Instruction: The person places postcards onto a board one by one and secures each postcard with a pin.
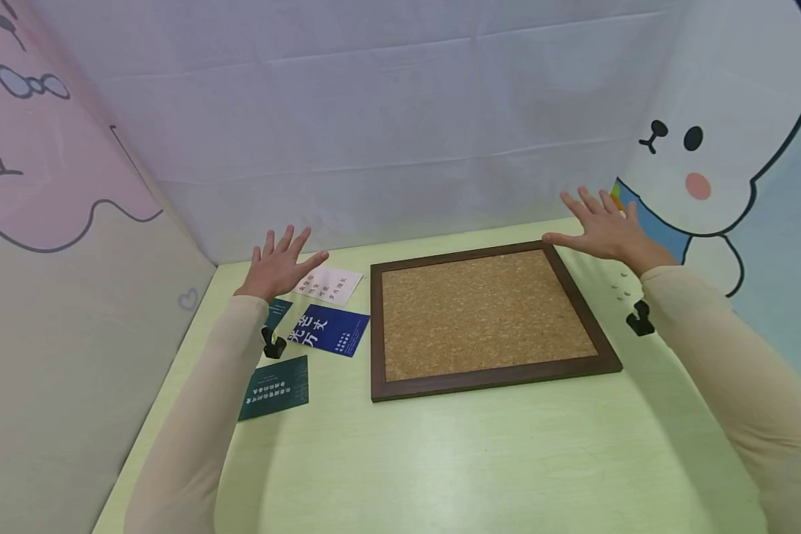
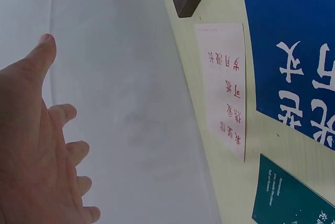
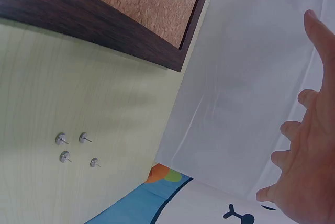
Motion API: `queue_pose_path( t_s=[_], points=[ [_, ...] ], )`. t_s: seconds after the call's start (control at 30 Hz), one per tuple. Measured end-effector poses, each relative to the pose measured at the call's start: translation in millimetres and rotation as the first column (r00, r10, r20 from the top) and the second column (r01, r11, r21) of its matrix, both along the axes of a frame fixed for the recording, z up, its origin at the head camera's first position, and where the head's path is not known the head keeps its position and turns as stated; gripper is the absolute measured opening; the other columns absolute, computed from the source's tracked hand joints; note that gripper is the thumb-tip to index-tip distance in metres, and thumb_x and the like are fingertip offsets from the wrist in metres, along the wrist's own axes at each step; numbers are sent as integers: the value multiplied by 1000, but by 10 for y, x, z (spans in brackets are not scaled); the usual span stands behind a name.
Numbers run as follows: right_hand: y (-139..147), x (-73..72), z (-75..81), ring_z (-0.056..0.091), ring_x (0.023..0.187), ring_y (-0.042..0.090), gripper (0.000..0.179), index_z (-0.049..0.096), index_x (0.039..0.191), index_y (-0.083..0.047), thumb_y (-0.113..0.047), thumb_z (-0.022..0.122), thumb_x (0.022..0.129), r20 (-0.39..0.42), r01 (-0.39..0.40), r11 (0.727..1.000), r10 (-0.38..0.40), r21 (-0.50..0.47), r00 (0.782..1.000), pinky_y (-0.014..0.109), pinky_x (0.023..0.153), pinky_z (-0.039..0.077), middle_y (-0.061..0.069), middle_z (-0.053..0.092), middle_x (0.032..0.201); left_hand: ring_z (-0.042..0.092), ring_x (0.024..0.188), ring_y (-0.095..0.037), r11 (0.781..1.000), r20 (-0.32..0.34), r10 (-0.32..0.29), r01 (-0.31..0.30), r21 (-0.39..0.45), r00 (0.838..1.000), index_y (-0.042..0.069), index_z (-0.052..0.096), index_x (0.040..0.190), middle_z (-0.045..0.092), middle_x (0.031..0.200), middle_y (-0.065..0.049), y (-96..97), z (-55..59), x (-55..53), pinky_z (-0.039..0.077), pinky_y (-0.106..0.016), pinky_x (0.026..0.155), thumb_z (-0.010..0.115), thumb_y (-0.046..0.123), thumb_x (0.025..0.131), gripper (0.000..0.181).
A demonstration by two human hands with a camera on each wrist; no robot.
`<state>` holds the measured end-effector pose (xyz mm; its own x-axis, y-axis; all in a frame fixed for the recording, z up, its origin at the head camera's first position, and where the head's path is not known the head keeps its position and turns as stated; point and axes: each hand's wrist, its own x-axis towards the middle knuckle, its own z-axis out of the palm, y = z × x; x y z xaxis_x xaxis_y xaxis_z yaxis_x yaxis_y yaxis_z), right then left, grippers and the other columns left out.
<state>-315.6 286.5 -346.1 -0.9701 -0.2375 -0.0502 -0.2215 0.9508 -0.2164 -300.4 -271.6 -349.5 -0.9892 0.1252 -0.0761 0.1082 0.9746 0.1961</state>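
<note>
Fingers spread, my left hand (image 1: 278, 265) is held up above the cards at the table's left and holds nothing. Below and beside it lie a pale pink card (image 1: 330, 285), a blue card (image 1: 330, 330) and a dark green card (image 1: 277, 388), all printed with characters. Part of another green card (image 1: 279, 311) shows behind my left wrist. My right hand (image 1: 607, 230), also spread and holding nothing, is raised near the far right corner of a cork board (image 1: 487, 311) with a dark wooden frame. Several metal thumbtacks (image 3: 65, 156) lie on the table right of the board.
The light green table (image 1: 440, 460) meets a white cloth (image 1: 387, 133) at its back. Cloths with cartoon prints stand on both sides, with a white bear (image 1: 721, 163) at the right. A small black device (image 1: 641, 319) sits at the right wrist, another (image 1: 274, 343) at the left.
</note>
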Motion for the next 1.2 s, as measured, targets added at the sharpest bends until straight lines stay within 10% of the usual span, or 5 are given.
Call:
queue_pose_path(
  t_s=[0.63, 1.2],
  points=[
    [-4, 41, -97, -13, 146, 49, 106, -9, 157, -18, -75, 45, 86, 51, 0, 1000, -1, 28, 999, 78, 101, -14, 19, -9, 163, -13, 148, -45, 1000, -8, 6, -6, 13, 1000, 24, 2, 159, -4, 164, -16, -25, -63, 42, -8, -68, 113, 31, 73, 92, 88],
    [1, 204, -493, 1, 146, 50, 110, 8, 156, -1, -71, 55, 84, 136, 15, 1000, -17, 19, 991, 77, 102, -12, 26, 9, 161, 0, 149, -45, 997, -30, 31, -29, 74, 999, 11, 14, 157, 4, 163, -21, -179, -194, 176, 1, -66, 115, 45, 68, 91, 92]
  ],
)
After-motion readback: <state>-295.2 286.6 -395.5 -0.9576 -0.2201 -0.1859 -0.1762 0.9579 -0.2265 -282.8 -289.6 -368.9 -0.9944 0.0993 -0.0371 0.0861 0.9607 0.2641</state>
